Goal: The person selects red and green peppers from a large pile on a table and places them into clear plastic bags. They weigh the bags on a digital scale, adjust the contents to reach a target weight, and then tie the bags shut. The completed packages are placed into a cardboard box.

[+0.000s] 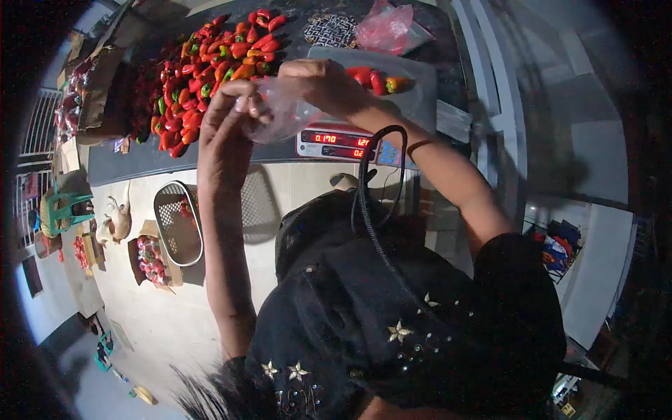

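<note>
A clear plastic bag (281, 118) is stretched between my two hands above the table. My left hand (226, 118) pinches one side of it with bent fingers. On its other side, my right hand (317, 84) grips the bag; those fingers are partly blurred. Below and behind the bag, a digital scale (336, 144) shows lit red digits. Several red and orange peppers (377, 82) rest on the scale's grey pan (420, 102), partly hidden by my right hand and forearm. To the left spreads a large heap of red, orange and green peppers (210, 68).
A pink plastic bag (386, 29) and a patterned pad (331, 30) lie at the table's far side. A cardboard box (105, 94) borders the heap. On the floor stand a plastic basket (178, 223) and a box of bagged peppers (152, 257); a cat (119, 215) is nearby.
</note>
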Tool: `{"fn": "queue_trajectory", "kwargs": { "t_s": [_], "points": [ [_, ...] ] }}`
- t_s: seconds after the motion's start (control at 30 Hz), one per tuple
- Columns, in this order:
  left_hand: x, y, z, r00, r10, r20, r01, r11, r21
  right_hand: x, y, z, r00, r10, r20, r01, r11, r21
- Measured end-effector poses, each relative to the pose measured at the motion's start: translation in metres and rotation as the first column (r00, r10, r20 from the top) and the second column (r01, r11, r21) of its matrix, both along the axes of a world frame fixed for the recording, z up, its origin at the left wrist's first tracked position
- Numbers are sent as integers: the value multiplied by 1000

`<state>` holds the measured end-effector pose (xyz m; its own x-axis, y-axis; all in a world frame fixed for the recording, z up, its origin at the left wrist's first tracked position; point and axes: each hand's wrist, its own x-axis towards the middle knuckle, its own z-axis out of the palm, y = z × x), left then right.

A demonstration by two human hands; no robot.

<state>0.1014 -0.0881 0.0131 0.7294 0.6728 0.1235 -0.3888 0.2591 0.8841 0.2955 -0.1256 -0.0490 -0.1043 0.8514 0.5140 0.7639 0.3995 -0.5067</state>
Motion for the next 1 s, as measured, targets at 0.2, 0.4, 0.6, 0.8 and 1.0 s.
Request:
{"fn": "queue_trajectory", "kwargs": {
  "t_s": [0.2, 0.4, 0.6, 0.8, 1.0],
  "points": [
    [-2, -1, -8, 982, 59, -179, -11, 966, 259, 38, 3, 8, 978, -86, -191, 72, 994, -78],
    [-47, 25, -88, 591, 702, -397, 49, 460, 886, 45, -26, -1, 939, -265, -217, 211, 946, -244],
    [-135, 16, -139, 671, 389, -632, -177, 911, 373, 39, -45, -107, 773, -481, 413, 523, 852, 14],
    [-149, 5, -128, 727, 299, -618, -214, 954, 210, 27, -30, -122, 715, -499, 490, 623, 772, -122],
    [-138, 6, -117, 740, 369, -563, -255, 928, 272, 29, -39, -129, 775, -497, 390, 569, 817, -91]
  ]
}}
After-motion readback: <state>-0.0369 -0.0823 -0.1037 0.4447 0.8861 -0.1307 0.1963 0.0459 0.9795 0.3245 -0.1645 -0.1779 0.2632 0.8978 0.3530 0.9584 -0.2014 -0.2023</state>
